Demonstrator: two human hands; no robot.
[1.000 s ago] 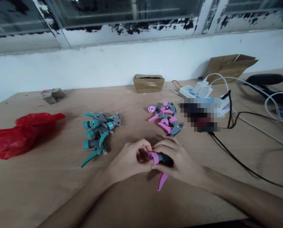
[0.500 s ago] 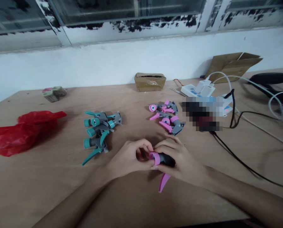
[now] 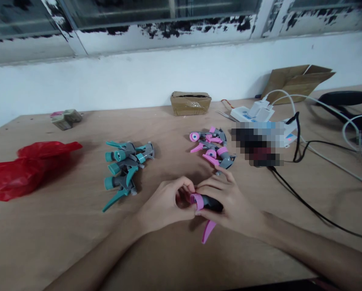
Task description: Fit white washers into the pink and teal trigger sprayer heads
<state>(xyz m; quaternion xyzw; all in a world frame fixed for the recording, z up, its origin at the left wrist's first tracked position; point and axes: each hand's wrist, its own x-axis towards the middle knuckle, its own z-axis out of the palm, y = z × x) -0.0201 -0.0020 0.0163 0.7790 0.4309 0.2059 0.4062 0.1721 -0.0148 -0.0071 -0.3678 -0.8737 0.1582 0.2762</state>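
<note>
Between my hands is a grey spray trigger head with a pink collar and a pink lever that points down toward me. My right hand wraps round its grey body. Thumb and fingers of my left hand pinch the pink collar at its left end. Beyond my right hand lies a small heap of pink-and-grey spray trigger heads. Off to the left of my hands sits a group of teal-and-grey spray trigger heads. The inner side of the collar is partly hidden by my fingers.
A red plastic bag lies at the left. Small blocks and a cardboard box stand near the wall. On the right are a power strip, cables, an open carton and a blurred-out patch.
Both hands keep their hold on the pink-and-grey trigger head, almost unmoved. The whole view has shifted slightly, with things on the left appearing a little further left.
</note>
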